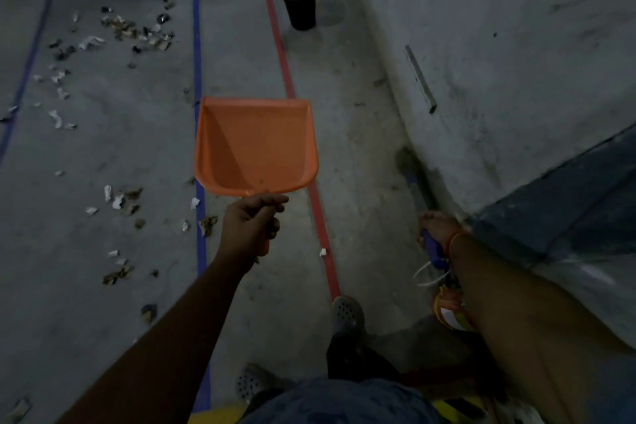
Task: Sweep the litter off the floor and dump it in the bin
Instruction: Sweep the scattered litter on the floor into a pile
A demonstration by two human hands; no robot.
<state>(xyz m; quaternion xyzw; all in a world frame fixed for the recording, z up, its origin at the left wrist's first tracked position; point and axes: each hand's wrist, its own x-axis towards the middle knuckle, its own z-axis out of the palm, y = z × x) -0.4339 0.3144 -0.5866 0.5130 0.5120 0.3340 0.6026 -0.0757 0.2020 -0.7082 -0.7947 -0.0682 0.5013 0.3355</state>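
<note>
Litter point(113, 31), paper scraps and dark bits, lies scattered on the concrete floor point(137, 134) from 9 to 11 o'clock, mostly inside a blue tape outline point(197, 45); a few scraps sit near the tape around 8 o'clock. One white scrap point(322, 252) lies on the red tape line point(318, 210) just right of centre. Left hand point(249, 224) is near centre, fingers point(275, 203) curled tight round the handle of an orange dustpan point(254, 144); the pan is held up off the floor, open mouth toward 12 o'clock, nothing visible inside it. Black bin point(299, 0) stands upright at 12 o'clock, inside the red tape outline, well apart from the dustpan. Right hand point(437, 227) at 4 o'clock grips a blue broom handle point(432, 248), close to the wall point(481, 45); the broom's head end runs up toward 1 o'clock along the wall base, dim and hard to make out. An orange band sits on the right wrist. Two perforated clog shoes point(347, 313) show at 6 o'clock.
</note>
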